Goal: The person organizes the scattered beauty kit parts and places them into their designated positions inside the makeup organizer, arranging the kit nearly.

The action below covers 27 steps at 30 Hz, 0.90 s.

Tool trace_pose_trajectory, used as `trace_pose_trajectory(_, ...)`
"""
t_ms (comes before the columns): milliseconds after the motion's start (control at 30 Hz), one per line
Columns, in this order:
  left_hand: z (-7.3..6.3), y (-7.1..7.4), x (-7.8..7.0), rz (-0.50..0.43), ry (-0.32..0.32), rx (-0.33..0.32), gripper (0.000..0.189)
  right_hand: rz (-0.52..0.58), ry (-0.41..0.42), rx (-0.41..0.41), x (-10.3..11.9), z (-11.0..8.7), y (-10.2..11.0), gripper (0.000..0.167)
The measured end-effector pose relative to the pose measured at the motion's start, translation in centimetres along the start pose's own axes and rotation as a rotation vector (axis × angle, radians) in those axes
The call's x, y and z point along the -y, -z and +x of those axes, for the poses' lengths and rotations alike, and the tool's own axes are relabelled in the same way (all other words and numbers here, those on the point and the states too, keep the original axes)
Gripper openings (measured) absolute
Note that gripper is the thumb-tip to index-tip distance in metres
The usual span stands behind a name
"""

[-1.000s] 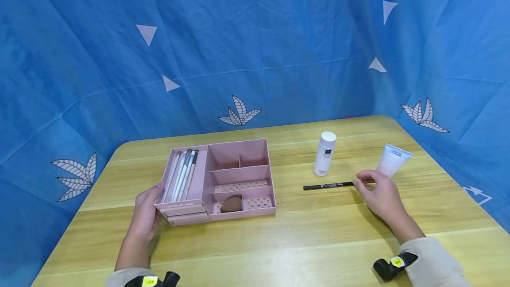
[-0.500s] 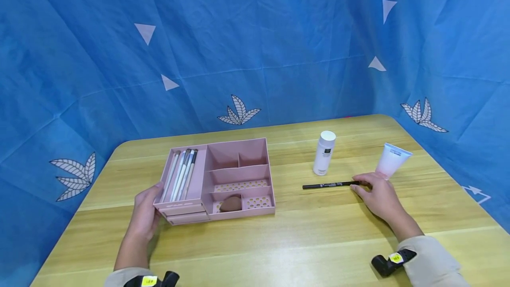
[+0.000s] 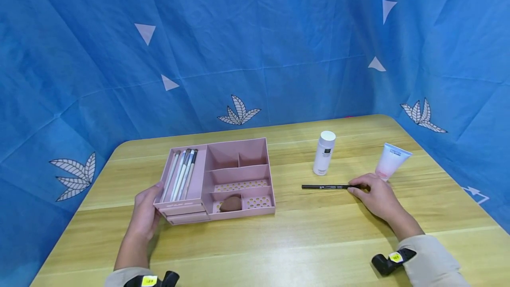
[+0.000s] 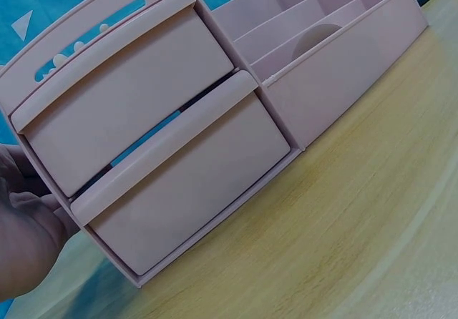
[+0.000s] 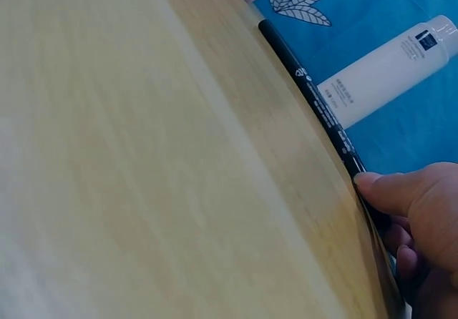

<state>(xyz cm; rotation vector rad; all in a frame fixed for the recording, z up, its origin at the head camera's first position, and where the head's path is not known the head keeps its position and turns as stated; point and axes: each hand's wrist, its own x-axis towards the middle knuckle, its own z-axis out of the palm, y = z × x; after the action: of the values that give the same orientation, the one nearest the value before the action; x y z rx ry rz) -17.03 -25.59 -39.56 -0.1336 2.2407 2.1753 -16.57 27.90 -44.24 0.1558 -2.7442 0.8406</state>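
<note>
A pink makeup organizer [image 3: 239, 172] stands on the table's left half. Makeup brushes [image 3: 184, 175] lie in its raised left tray, and a brown makeup sponge [image 3: 231, 203] sits in a front compartment. My left hand [image 3: 144, 211] rests against the organizer's left side; in the left wrist view the box wall partly hides its fingers. On the right, my right hand [image 3: 376, 196] pinches one end of a slim black makeup pencil [image 3: 324, 187] between thumb and fingers. The pencil lies level at the tabletop, its free end pointing left toward the organizer.
A white bottle [image 3: 324, 154] stands upright behind the pencil. Just beyond my right hand is a pale cosmetic tube [image 3: 392, 161], standing on its cap end. The wooden table [image 3: 255, 251] ends at a blue patterned curtain [image 3: 255, 48]. Two drawers [image 4: 186, 176] face the left wrist camera.
My right hand has shifted slightly left and taken the pencil's right end, which has turned a little to lie more level. My left hand and the organizer keep their places.
</note>
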Motion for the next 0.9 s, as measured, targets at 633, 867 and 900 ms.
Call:
trace_pose_trajectory(633,-0.03,-0.05,-0.03,0.011,0.005,-0.007,0.062,0.048,0.03,0.221,0.63,0.1,0.53,0.004)
trace_pose_trajectory(867,0.05,0.02,0.06,0.003,0.001,-0.012,0.054,0.097,0.043,0.236,0.67,-0.06,0.75,0.005)
trace_pose_trajectory(900,0.06,0.04,0.07,0.001,-0.001,-0.012,0.052,0.105,0.04,0.239,0.65,-0.09,0.78,0.006)
